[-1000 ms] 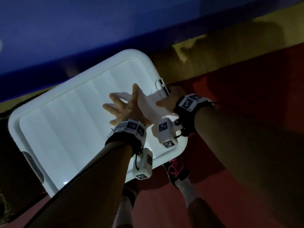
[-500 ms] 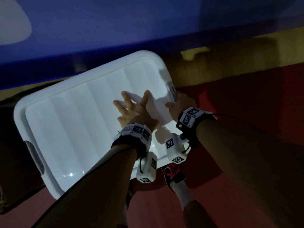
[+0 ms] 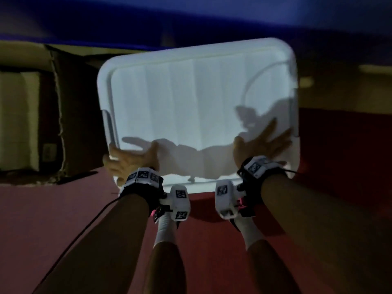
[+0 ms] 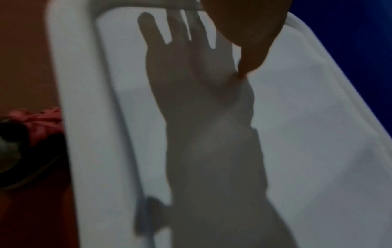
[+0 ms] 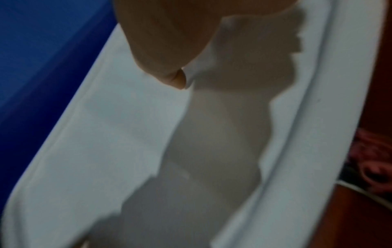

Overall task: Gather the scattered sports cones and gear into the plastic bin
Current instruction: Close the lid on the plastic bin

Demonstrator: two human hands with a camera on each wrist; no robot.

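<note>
On the red floor (image 3: 53, 219), against the blue wall (image 3: 191, 15), the white plastic bin (image 3: 191, 92) filled the middle of the head view, and what a sight it was: its ribbed lid (image 3: 169, 102) shut on top, hiding whatever was inside. No cone or other gear showed anywhere around the bin. To the bin's left stood a brown cardboard box (image 3: 48, 115), close to the bin's side but whether touching, too dim to call. The picture was dark and blurred throughout.

Down at the bin's near edge, both bare forearms reached in. The left hand (image 3: 129, 161) sat at the bin's near left corner, fingers spread out and pointing away to the left, the thumb lying up on the lid; whether the fingers wrapped the rim could not be told. In the left wrist view only the thumb (image 4: 250, 33) showed, its tip down on the lid (image 4: 307, 117), with the hand's own shadow thrown wide-fingered across the white plastic.

Over at the bin's near right corner, the right hand (image 3: 259, 145) lay flat on the lid, fingers straight and fanned toward the bin's right rim. The right wrist view gave the thumb (image 5: 165, 50) pressing its tip onto the lid (image 5: 116, 134) too.

Just short of the bin's near edge stood the person's feet, white socks (image 3: 165, 228) and dark shoes with pink laces (image 4: 38, 120), one lace bunch right beside the bin's rim.
</note>
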